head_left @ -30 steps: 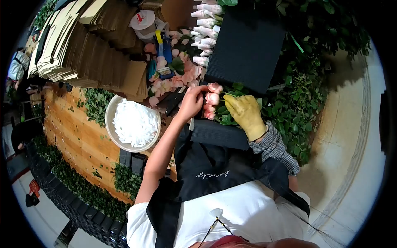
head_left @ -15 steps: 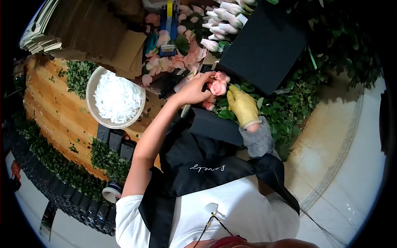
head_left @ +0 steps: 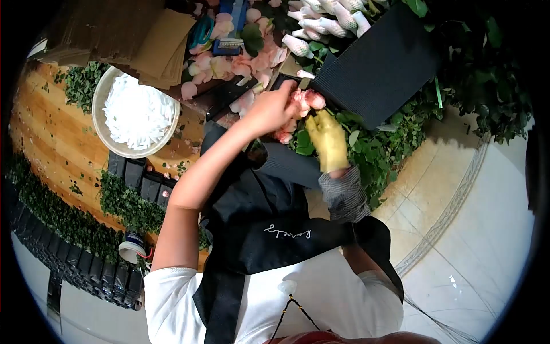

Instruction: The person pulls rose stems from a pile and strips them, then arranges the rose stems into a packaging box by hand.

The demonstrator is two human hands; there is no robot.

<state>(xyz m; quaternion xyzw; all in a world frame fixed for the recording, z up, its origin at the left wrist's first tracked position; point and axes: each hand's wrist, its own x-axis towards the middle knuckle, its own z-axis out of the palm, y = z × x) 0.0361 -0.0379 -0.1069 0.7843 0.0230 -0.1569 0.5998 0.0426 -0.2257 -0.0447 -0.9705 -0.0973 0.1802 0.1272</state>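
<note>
My bare left hand [head_left: 272, 110] is curled round the pink roses [head_left: 308, 101], with its fingertips partly hidden by the blooms. Lower pink petals [head_left: 285, 133] show just beneath that hand. Close on the right, my right hand [head_left: 327, 140] wears a yellow glove, and its bent fingers touch the leafy side of the roses. What those gloved fingers close on is hidden. Green leaves [head_left: 304, 143] hang between the two hands, above a dark ribbed surface [head_left: 292, 166].
A large black ribbed box [head_left: 375, 69] stands just beyond my hands. Net-wrapped buds [head_left: 332, 24] lie behind it. Loose petals [head_left: 235, 66] and a blue tape dispenser [head_left: 229, 45] are at upper left. A bowl of white pieces [head_left: 98, 106] sits left. Cut foliage [head_left: 389, 152] fills the right.
The view has shifted, so the bowl and cardboard sit further left and higher. My left hand has closed more round the roses, and the blooms have turned. My gloved hand stays beside them.
</note>
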